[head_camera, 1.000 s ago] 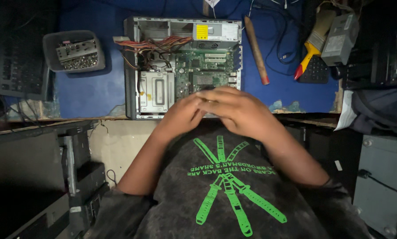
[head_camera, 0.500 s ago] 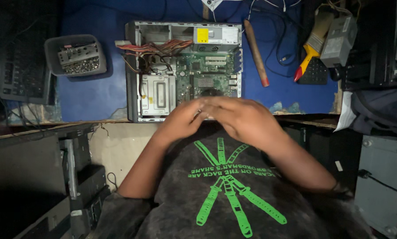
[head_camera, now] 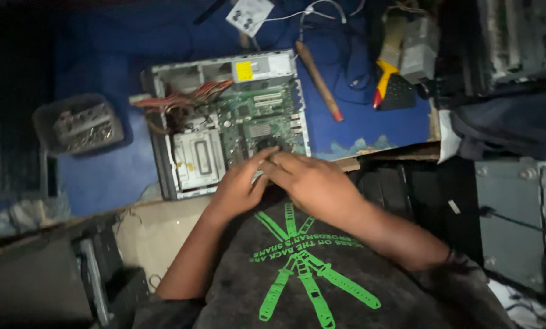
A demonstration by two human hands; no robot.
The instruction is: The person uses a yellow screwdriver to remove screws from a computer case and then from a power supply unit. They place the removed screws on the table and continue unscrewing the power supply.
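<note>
Blue tabletop (head_camera: 102,183) carries an opened computer case (head_camera: 224,128); left hand (head_camera: 239,186) and right hand (head_camera: 312,183) rest fingers at its near edge, grasping nothing visible.

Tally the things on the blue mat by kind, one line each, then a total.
Open computer case: 1
Grey tray of small parts: 1
Wooden-handled tool: 1
Yellow-handled brush: 1
Total: 4
Both hands, left hand and right hand, rest at the case's near edge.

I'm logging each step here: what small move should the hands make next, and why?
Probably ease the left hand and right hand further onto the green motherboard: both fingertips sit together at the near edge of the open grey computer case.
</note>
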